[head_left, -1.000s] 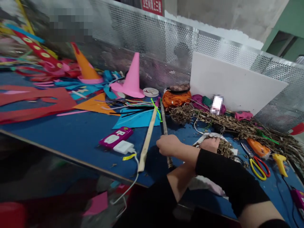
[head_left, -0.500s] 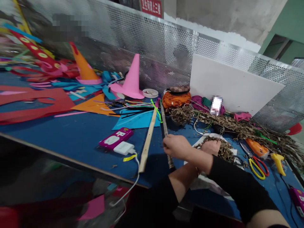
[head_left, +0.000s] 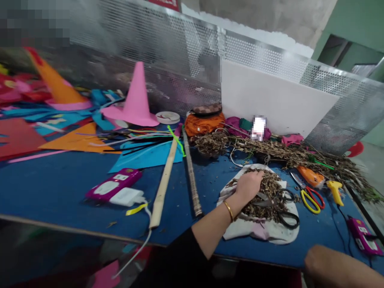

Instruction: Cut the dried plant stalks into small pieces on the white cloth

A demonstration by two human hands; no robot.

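Note:
My left hand (head_left: 248,186), with a gold bangle at the wrist, lies on a heap of dried leaves (head_left: 271,184). Its fingers are stretched out over the leaves and touch them. Under the heap spreads a white cloth (head_left: 231,232). Black-handled scissors (head_left: 277,203) rest on the leaves, just right of my left hand. At the lower right, my right hand (head_left: 319,260) is blurred by motion, and its fingers cannot be made out. A dark, thin stick (head_left: 192,180) lies left of the cloth, beside a flat strip of pale wood (head_left: 165,182); neither is touched.
Dry stems (head_left: 285,152) lie along the back. Red-and-yellow scissors (head_left: 310,197) and a yellow glue gun (head_left: 335,192) are at the right. A purple power bank (head_left: 115,186) with a white plug, a pink cone hat (head_left: 138,100) and coloured sheets occupy the left.
My right hand has left the dark stick and swung back to the lower right. My left hand stays at the leaves. The view has shifted right, and the black-handled scissors are now uncovered.

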